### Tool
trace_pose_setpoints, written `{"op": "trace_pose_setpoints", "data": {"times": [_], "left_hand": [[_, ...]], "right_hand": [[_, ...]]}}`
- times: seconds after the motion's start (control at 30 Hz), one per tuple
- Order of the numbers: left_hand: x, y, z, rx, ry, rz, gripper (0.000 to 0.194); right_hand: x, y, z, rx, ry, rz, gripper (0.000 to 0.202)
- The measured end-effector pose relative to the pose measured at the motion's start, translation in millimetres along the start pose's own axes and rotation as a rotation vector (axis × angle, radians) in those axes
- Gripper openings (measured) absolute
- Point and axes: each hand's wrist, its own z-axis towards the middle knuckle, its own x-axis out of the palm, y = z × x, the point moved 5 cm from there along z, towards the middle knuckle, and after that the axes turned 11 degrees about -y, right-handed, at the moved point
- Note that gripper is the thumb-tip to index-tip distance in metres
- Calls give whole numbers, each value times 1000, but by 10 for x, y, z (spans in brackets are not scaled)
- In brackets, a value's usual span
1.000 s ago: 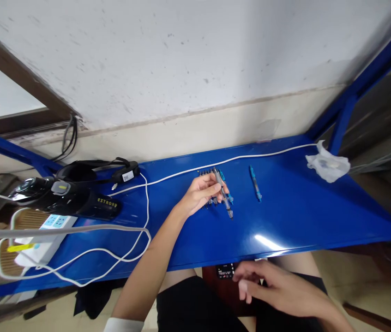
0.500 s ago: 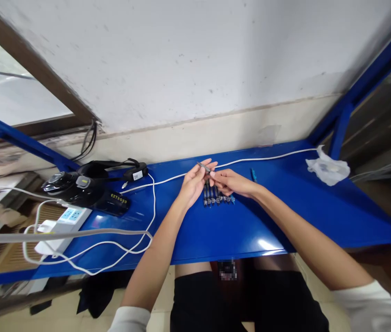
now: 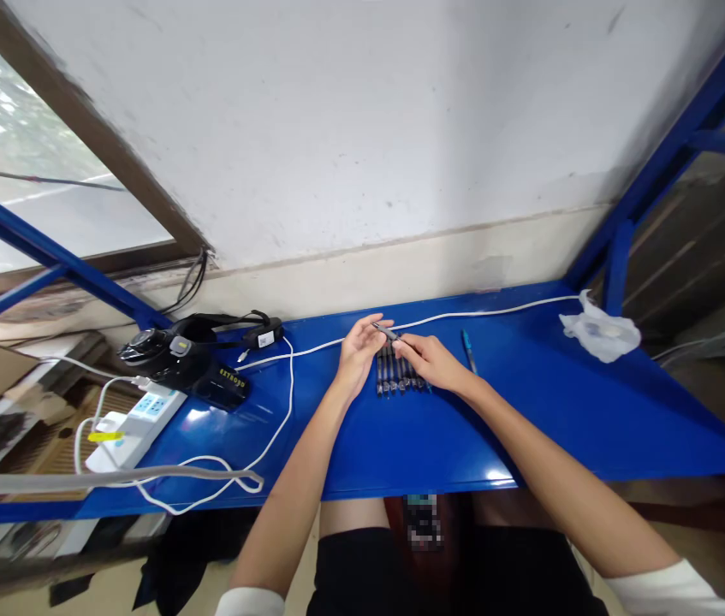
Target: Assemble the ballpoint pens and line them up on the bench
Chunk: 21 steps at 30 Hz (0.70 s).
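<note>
Above the blue tabletop, a dark slim pen (image 3: 383, 329) slants between my two hands. My left hand (image 3: 360, 349) pinches it near its far end, thumb against the fingers. My right hand (image 3: 434, 360) has its fingers closed around the nearer end, which they partly hide. Below both hands lies a row of several dark pens (image 3: 391, 374), side by side, with their clear ends toward me. My right hand covers part of that row. A blue pen (image 3: 468, 349) lies apart, just right of my right hand.
On the left are a black device with a strap (image 3: 188, 368), a white power strip (image 3: 137, 428) and looping white cable (image 3: 290, 376). A crumpled clear plastic bag (image 3: 599, 332) lies at the right. Blue frame posts (image 3: 619, 265) and the wall bound the table (image 3: 388, 449).
The pen between my hands has tilted a little, and my right hand has come lower over the row. The whole view has shifted slightly.
</note>
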Motion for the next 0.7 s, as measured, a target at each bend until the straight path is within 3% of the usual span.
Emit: {"op": "trace_pose_setpoints", "data": {"times": [0.1, 0.2, 0.3, 0.4, 0.47, 0.57, 0.7], "left_hand": [[32, -23, -26, -37, 54, -7, 56], [-16, 3, -15, -20, -23, 55, 38], [-51, 15, 1, 12, -81, 58, 37], [-12, 4, -3, 13, -12, 27, 50], [1, 8, -7, 13, 14, 51, 47], [-46, 46, 8, 33, -56, 120, 32], [-110, 103, 31, 65, -150, 192, 33]], "right_hand": [[-38, -35, -21, -68, -20, -122, 50], [-44, -67, -40, -108, -26, -190, 50], [-32, -80, -38, -122, -38, -215, 51], [-34, -76, -27, -145, -64, -228, 49], [-44, -69, -24, -166, -78, -221, 45], [-48, -62, -27, -179, -75, -222, 40], [-38, -62, -31, -162, -72, -247, 39]]}}
